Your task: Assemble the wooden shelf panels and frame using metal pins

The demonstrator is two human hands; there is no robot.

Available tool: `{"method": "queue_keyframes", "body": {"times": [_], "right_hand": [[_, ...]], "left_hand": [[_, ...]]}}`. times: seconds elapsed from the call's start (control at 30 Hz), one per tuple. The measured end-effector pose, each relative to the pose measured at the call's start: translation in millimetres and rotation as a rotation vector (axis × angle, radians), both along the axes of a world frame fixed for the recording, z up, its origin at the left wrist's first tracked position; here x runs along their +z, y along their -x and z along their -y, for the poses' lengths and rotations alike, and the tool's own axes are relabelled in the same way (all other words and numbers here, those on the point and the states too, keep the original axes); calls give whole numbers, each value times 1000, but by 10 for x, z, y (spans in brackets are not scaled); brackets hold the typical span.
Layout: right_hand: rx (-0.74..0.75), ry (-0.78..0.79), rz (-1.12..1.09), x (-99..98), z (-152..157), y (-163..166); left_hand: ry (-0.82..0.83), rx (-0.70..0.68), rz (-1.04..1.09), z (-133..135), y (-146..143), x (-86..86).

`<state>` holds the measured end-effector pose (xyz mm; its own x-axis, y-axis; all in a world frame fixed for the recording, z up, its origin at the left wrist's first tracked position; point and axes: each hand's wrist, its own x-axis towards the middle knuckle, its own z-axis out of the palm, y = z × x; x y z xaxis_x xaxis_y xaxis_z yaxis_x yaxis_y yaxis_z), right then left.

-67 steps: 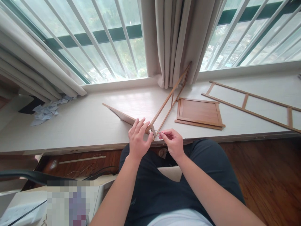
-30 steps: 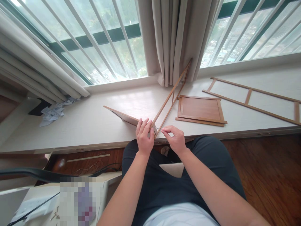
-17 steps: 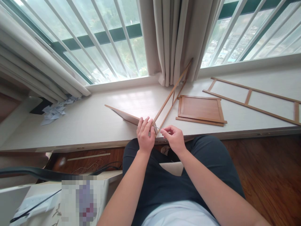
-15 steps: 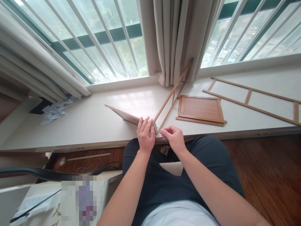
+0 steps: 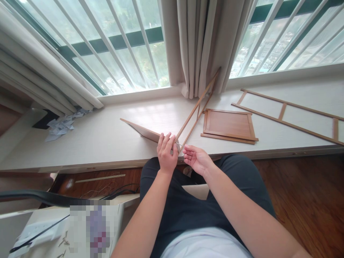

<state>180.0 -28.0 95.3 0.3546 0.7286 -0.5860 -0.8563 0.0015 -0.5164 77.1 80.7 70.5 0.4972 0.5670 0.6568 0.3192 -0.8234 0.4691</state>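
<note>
A wooden panel [image 5: 145, 132] stands on edge and meets the end of a ladder-like wooden frame [image 5: 197, 104], which slants back toward the curtain. My left hand [image 5: 167, 154] grips the corner where they join, fingers over the panel's near end and thumb on the close side. Just right of it, my right hand [image 5: 197, 159] pinches a thin silver rod that looks like a hex key [image 5: 180, 144]. The rod's far tip reaches the frame's end at the joint; my palm is turned partly up, the other fingers curled.
Framed wooden panels [image 5: 229, 125] lie stacked on the white sill [image 5: 104, 143]. Another ladder-like frame [image 5: 283, 111] lies flat to the right. Paper scraps [image 5: 60, 127] sit far left. Several screws [image 5: 63, 239] lie on a white surface at lower left, beside a pixelated patch.
My right hand has rolled from knuckles up to palm partly up, still pinching the rod at the joint. My left hand and the wooden parts stay almost where they were.
</note>
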Motion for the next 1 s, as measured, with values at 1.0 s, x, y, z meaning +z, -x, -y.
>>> {"method": "queue_keyframes", "body": {"times": [1.0], "right_hand": [[-77, 48, 1520, -80, 188, -62]], "left_hand": [[-13, -30, -31, 13, 34, -12]]}}
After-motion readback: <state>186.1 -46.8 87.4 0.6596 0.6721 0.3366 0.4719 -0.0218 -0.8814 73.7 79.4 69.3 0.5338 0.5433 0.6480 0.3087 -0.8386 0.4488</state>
